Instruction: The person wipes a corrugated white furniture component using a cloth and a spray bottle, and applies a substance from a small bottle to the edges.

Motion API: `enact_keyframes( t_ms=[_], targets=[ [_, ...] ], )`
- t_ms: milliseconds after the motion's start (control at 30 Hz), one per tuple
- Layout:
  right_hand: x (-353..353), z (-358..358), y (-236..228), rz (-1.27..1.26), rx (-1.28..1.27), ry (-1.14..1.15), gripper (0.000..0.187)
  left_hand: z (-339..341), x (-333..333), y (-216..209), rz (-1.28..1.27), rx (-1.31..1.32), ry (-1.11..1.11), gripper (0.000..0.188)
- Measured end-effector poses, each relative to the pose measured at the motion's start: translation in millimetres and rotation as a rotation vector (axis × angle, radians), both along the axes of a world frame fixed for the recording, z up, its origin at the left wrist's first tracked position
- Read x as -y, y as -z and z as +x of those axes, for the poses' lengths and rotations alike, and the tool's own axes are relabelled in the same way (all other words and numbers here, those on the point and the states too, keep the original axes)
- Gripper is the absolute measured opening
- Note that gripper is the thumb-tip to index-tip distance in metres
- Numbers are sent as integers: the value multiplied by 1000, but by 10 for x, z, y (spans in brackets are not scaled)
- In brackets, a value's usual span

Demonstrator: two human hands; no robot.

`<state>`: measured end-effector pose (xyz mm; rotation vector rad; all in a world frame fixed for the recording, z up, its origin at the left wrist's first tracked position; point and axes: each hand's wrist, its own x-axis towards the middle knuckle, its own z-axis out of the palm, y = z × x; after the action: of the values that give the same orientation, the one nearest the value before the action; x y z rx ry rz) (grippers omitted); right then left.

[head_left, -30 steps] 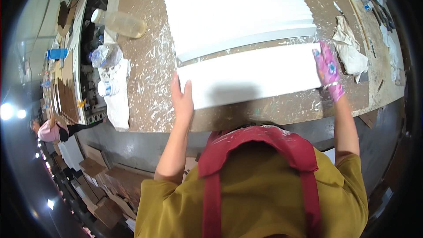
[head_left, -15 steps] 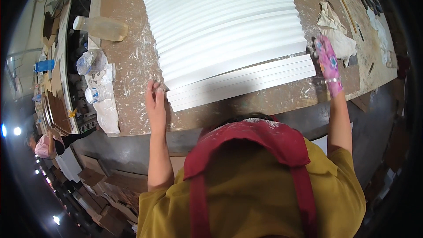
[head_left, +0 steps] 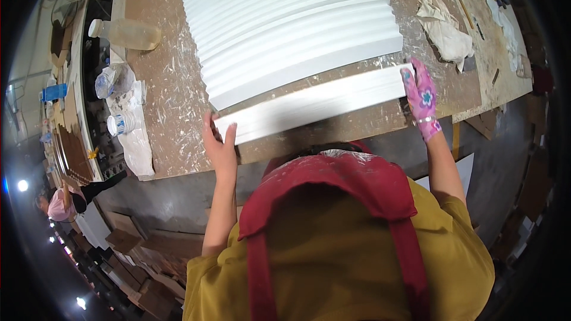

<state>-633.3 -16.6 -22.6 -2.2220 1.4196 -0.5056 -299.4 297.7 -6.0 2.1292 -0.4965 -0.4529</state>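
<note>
Two hands at work, the wearer's own, were recorded beyond a dark red apron (head_left: 333, 181) worn over a mustard-yellow shirt (head_left: 333, 255). Left hand (head_left: 221, 148): bare, thumb spread wide from the fingers, set at the left end of a long white strip (head_left: 315, 104); firm contact could not be told. Right hand (head_left: 423, 98): in a pink flowered glove with a pale band at the wrist, thumb over the strip's right end, fingers beyond it; whether it was closed on that end could not be told. The strip lay lengthwise along the near side of a brown, paint-spattered worktable (head_left: 169, 77). Just beyond it, one pleated white sheet (head_left: 291, 30), its ridges running crosswise. Left side of the table: one white cloth (head_left: 135, 150), one white tub (head_left: 121, 123) with blue marking, one crumpled clear plastic item (head_left: 112, 81), and one bottle (head_left: 129, 34) of pale yellowish liquid, lying on its side with its white cap outward. Right side: one rumpled cream cloth (head_left: 446, 32). Far left, beyond the table: one co-worker (head_left: 61, 203) in a pink top and dark trousers.
</note>
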Motion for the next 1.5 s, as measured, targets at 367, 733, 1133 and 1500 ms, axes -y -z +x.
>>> enact_keyframes(
  t_ms=[367, 733, 1133, 1500],
  targets=[
    [186, 75, 26, -150, -44, -48, 56, 65, 107, 140, -177, -11, -104, 47],
    [89, 115, -13, -20, -23, -51, 50, -24, 89, 115, 109, 338, 103, 56],
    [921, 931, -369, -96, -116, -117, 68, 1029, 918, -62, 44, 271, 75, 51],
    [1330, 1210, -256, 109, -118, -37, 75, 1305, 1287, 92, 167, 340, 180, 54]
  ],
)
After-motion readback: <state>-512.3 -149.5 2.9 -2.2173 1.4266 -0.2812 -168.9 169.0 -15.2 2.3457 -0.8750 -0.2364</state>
